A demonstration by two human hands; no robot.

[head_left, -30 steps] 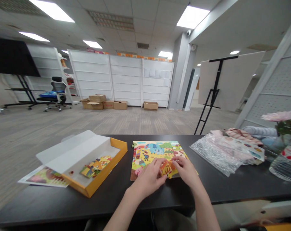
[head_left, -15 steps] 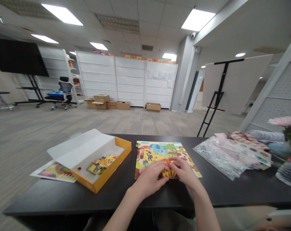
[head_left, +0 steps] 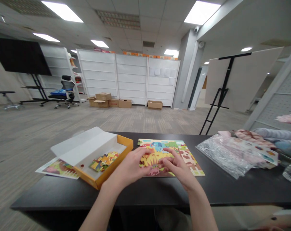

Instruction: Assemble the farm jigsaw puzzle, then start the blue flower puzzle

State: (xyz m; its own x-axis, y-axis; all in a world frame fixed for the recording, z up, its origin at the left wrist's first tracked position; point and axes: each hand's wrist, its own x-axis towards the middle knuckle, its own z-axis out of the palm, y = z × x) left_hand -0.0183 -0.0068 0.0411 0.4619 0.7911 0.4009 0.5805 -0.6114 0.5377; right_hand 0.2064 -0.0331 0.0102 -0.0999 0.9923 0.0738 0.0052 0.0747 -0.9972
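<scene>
A colourful animal jigsaw puzzle (head_left: pixel 187 158) lies on the black table, showing a blue elephant, a tree and a brown-patched animal. Over its left and middle part is a yellow puzzle section (head_left: pixel 155 158) with spiky marks, between my two hands. My left hand (head_left: pixel 132 165) is curved round the section's left side, thumb below and fingers above. At its right side, my right hand (head_left: pixel 178 165) has curled fingers on the edge, with the index finger stretched above. The fingers partly hide where they touch it. Left of my hands, loose puzzle pieces (head_left: pixel 104 161) lie in an open yellow-edged box (head_left: pixel 125 150).
A printed picture sheet (head_left: pixel 60 168) lies partly under the box. Clear plastic packaging (head_left: pixel 222 157) and rolled pale textiles (head_left: pixel 256 139) are on the right of the table (head_left: pixel 140 194). A pink flower (head_left: pixel 288 118) stands at the far right edge.
My hands have moved apart, the left one leftward. The yellow section between them has shifted left and up and now covers the figure on the puzzle. The view has turned slightly.
</scene>
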